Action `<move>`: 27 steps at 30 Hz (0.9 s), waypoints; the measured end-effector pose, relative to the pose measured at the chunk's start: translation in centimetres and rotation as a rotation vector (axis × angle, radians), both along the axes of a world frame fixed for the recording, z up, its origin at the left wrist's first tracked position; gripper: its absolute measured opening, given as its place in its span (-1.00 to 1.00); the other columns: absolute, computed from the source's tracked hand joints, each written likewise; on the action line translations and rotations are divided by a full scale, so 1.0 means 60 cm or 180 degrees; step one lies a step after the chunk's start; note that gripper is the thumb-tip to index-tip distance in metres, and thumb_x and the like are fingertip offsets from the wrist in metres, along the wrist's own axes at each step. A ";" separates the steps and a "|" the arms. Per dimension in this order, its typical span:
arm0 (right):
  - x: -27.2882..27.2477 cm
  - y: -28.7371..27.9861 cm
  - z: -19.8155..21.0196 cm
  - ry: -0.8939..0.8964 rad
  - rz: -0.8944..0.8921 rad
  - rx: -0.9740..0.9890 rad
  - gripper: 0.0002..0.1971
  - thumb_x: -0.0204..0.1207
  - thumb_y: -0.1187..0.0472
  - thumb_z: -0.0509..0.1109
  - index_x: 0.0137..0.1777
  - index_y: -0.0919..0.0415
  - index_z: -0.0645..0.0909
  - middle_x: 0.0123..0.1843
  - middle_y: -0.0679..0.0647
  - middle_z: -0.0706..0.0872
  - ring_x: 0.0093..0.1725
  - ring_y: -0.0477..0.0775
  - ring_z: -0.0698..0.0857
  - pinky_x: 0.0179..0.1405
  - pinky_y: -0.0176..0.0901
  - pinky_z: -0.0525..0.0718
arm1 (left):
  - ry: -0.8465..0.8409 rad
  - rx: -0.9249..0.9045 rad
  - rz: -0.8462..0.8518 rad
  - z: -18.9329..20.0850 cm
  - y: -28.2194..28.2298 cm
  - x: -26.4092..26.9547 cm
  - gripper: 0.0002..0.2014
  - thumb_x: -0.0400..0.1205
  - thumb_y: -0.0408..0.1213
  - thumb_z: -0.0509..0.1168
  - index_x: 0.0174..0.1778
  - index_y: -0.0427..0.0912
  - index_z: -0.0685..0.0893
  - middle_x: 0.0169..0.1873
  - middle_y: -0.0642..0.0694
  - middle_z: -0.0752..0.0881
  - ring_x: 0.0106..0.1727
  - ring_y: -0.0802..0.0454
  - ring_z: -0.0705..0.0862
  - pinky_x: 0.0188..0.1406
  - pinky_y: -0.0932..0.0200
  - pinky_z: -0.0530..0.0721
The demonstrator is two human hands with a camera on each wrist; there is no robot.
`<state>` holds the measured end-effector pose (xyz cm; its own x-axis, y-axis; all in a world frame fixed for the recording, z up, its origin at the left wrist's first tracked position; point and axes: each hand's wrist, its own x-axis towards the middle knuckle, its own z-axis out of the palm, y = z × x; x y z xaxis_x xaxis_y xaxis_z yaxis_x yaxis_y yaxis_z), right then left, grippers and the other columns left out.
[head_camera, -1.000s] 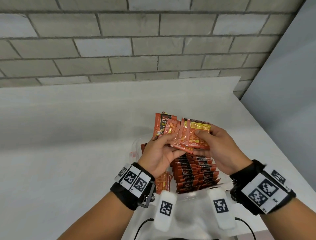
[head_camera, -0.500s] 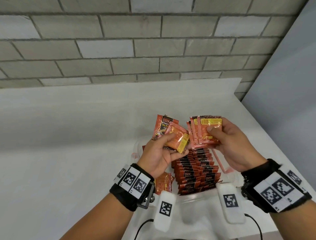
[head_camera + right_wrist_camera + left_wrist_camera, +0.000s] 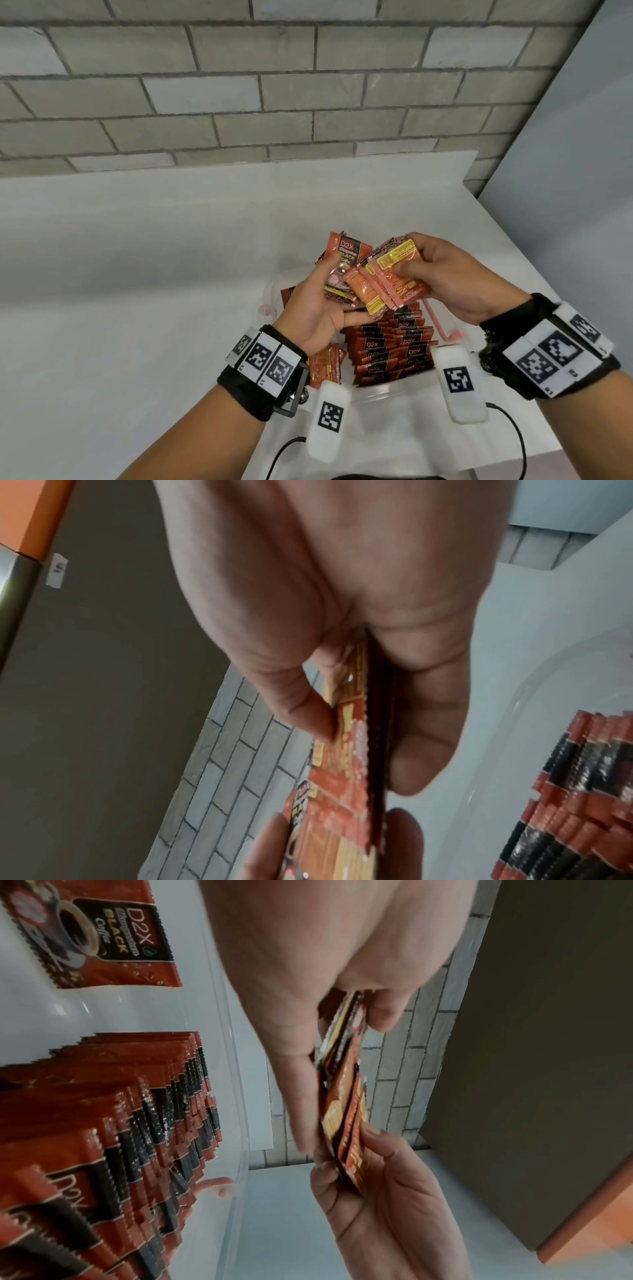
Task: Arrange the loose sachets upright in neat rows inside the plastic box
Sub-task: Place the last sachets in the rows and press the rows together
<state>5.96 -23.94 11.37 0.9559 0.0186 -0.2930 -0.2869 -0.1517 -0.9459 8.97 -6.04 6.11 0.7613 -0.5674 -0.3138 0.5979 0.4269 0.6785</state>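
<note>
Both hands hold orange-red coffee sachets above the clear plastic box (image 3: 383,394). My left hand (image 3: 334,284) grips a small bunch (image 3: 346,257), (image 3: 339,1069) whose top sachet shows its printed front. My right hand (image 3: 411,263) pinches a fanned bunch (image 3: 397,277), (image 3: 356,737) with the yellow-labelled backs up. The two bunches overlap at their edges, and each hand's fingertips touch the other's bunch. Inside the box, upright sachets (image 3: 387,346), (image 3: 137,1123), (image 3: 582,791) stand in tight rows. One loose sachet (image 3: 325,366) lies flat in the box's left part.
The box sits near the front edge of a white table (image 3: 171,308) against a grey brick wall (image 3: 274,102). A pink latch (image 3: 435,322) hangs on the box's right side. A grey panel (image 3: 582,205) borders the table on the right.
Half a second ago the hands were apart, each with its own bunch. They have since come back together, and the right hand's bunch has tilted and now overlaps the left's.
</note>
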 end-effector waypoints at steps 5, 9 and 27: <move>-0.001 -0.012 -0.006 0.0116 -0.0411 0.1007 -0.75 0.58 0.45 0.21 0.19 0.28 0.61 -0.03 0.19 0.79 -0.12 0.07 0.76 -0.04 -0.03 0.75 | -0.0042 0.0041 0.0199 -0.004 0.000 0.005 -0.66 0.56 -0.12 0.25 0.14 -0.29 0.61 -0.11 -0.22 0.72 -0.23 -0.02 0.68 -0.42 0.18 0.58; -0.004 -0.008 -0.015 0.0317 -0.0716 0.1718 -0.67 0.46 0.42 0.28 0.24 0.38 0.58 0.05 0.27 0.79 -0.07 0.12 0.80 -0.01 -0.02 0.79 | -0.0191 0.0076 0.0364 -0.005 -0.003 0.001 -0.51 0.53 -0.16 0.33 0.30 -0.38 0.49 -0.16 -0.15 0.73 -0.18 -0.02 0.70 -0.38 0.21 0.64; -0.001 -0.013 -0.010 0.0175 -0.0853 0.1272 -0.78 0.60 0.42 0.21 0.14 0.30 0.64 0.01 0.21 0.80 -0.06 0.10 0.76 0.06 -0.05 0.73 | -0.0620 0.0600 0.0124 0.004 -0.003 0.004 -0.83 0.66 -0.35 0.28 0.14 -0.21 0.66 0.08 -0.25 0.77 0.01 -0.19 0.78 -0.11 -0.01 0.80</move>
